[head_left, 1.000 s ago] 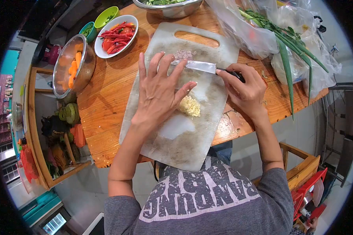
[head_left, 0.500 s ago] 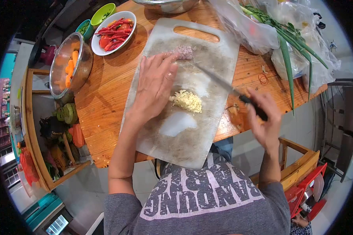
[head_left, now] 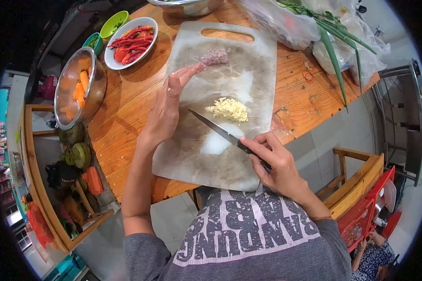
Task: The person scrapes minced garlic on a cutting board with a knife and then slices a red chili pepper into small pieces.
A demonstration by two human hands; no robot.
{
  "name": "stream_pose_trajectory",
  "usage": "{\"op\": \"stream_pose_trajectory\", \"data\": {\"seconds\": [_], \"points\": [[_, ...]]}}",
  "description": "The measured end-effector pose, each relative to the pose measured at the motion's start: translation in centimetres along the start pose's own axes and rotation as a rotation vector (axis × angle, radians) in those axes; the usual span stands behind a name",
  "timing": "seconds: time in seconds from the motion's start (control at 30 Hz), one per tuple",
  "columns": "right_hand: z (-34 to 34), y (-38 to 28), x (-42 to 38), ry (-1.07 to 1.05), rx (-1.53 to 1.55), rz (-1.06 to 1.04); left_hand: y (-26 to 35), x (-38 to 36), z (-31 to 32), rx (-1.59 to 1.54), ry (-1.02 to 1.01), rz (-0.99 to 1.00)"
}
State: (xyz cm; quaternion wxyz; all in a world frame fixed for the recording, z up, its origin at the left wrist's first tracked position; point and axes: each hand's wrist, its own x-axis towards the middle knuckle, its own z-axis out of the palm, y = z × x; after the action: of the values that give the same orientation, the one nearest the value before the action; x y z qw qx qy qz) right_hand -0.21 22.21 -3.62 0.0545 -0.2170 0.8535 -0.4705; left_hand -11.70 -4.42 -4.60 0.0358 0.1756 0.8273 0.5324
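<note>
My right hand (head_left: 274, 161) is closed around the black handle of a kitchen knife (head_left: 215, 127). The blade points up and left across the lower part of a worn white cutting board (head_left: 187, 161). Just above the blade sits a small heap of finely chopped pale yellow pieces, looking like garlic (head_left: 229, 109). Higher on the board is a small pile of minced purple-pink pieces, perhaps shallot (head_left: 215, 56). My left hand (head_left: 169, 103) is held edge-on over the board's left side, fingers stretched out, their tips beside the purple pile. Nothing shows in it.
A white bowl of red chilies and tomatoes (head_left: 131, 43), a metal bowl of carrots (head_left: 82, 89) and two small green bowls (head_left: 115, 24) stand at the left. Plastic bags (head_left: 286, 23) with green onions (head_left: 335, 61) lie at the right. Another person (head_left: 375, 255) is at lower right.
The knife has moved down and left, from beside the purple pile to below the yellow heap. My left hand has turned onto its edge and shifted slightly left.
</note>
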Motion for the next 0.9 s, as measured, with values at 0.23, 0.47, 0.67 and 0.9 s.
{"op": "stream_pose_trajectory", "data": {"seconds": [0.23,0.47,0.67,0.9], "points": [[-1.2,3.4,0.7,0.045,-0.122,-0.098,-1.2,-0.3,1.4,0.03,0.088,0.027],[-2.6,3.3,1.0,0.113,-0.233,-0.05,-0.2,-0.4,1.5,0.059,0.109,0.025],[-3.5,4.5,1.4,0.182,-0.238,-0.024,-0.7,-0.5,1.7,0.094,0.112,0.035],[-5.8,4.1,0.6,0.051,-0.195,-0.1,0.3,-1.9,1.9,0.204,0.142,0.045]]}}
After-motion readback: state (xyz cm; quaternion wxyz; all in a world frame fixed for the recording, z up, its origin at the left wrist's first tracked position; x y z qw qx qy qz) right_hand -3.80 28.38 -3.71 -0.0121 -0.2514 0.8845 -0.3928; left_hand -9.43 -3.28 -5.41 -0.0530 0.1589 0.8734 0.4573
